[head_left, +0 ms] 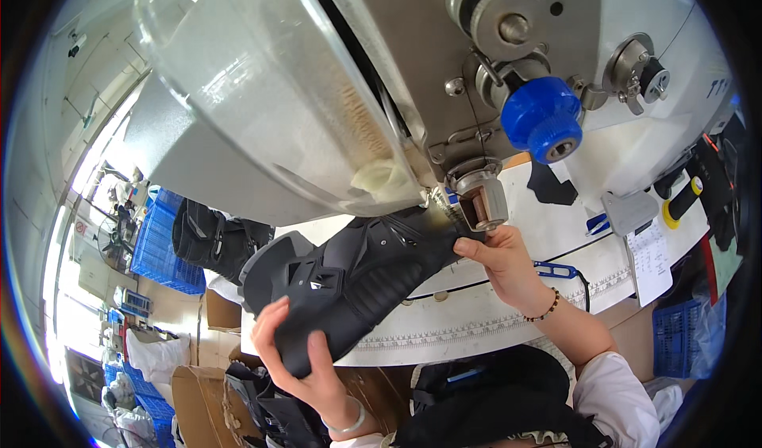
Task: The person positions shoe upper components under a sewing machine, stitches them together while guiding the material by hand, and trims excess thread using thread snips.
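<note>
A black boot upper (373,269) with ribbed panels and small metal fittings lies slanted across the white sewing table (476,313). Its right end sits beneath the head of a sewing machine (429,75), where a metal part and a clear shield (278,107) hide the needle. My left hand (305,365) grips the upper's lower left end, thumb on top and fingers round the edge. Close to the machine's needle area, my right hand (506,267) pinches the other end between thumb and fingers.
A blue knob (544,117) juts from the machine above my right hand. Blue-handled snips (556,269) lie beside that wrist, near a ruler strip (468,333) along the table edge. More black boot uppers (210,238) are at the left, by a blue crate (163,242). Cardboard boxes (206,408) stand below.
</note>
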Motion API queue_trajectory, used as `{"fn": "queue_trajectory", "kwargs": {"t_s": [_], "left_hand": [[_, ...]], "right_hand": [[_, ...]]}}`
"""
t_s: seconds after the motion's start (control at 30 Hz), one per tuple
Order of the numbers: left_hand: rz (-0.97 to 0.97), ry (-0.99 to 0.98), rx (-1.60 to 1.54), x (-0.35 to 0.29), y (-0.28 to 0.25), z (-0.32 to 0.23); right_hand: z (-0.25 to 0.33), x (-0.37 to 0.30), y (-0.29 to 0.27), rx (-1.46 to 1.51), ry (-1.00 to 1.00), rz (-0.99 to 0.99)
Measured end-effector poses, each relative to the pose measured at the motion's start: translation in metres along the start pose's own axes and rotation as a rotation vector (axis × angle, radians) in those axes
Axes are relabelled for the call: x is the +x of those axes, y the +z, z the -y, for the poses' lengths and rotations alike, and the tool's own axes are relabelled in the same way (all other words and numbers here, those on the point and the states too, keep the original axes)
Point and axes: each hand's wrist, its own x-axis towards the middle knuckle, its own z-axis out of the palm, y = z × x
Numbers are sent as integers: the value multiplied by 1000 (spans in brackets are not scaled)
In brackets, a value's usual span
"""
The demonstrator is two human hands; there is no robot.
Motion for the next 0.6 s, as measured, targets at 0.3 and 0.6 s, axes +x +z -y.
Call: {"fn": "queue_trajectory", "kwargs": {"t_s": [0.3,0.6], "left_hand": [[69,113,-8,33,3,13],[-288,342,43,36,12,50]], "right_hand": [[-12,0,11,85,-37,-36],[-21,-2,23,74,-94,-113]]}}
